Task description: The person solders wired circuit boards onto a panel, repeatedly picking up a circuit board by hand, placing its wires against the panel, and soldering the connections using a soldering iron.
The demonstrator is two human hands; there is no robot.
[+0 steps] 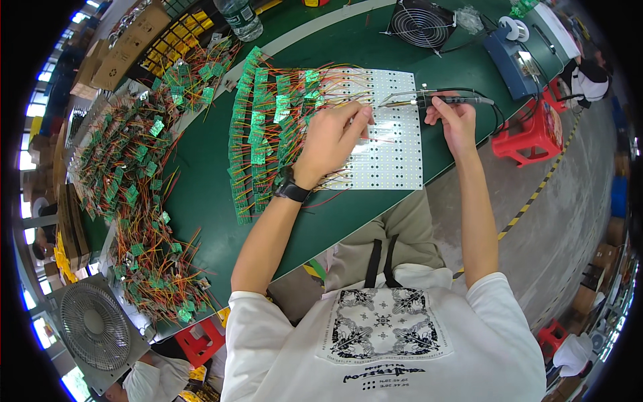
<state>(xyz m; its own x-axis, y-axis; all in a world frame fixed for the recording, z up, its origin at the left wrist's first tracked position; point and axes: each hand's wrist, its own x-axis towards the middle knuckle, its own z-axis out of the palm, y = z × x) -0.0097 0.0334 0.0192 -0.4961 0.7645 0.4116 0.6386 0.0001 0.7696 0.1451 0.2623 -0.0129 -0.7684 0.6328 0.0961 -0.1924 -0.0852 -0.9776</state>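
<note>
My right hand (455,124) grips a black-handled soldering iron (469,100), a thin metal feed tube beside its tip. That tip points left, over a white LED panel (402,154) dotted with rows of small lights. My left hand (331,141), a black watch on its wrist, is closed in a pinch above the panel, close to the tip; what its fingers hold is hidden. Strips of small green circuit boards (258,127) lie left of the panel, their thin red, yellow and black wires reaching across it. A red wire lies on the panel beside my left hand.
Heaps of wired green boards (120,161) cover the table's left side. Along the far side stand a water bottle (240,19), a black fan (422,25) and a blue soldering unit (512,63) with a solder spool (513,30). A red stool (532,134) stands right of the table.
</note>
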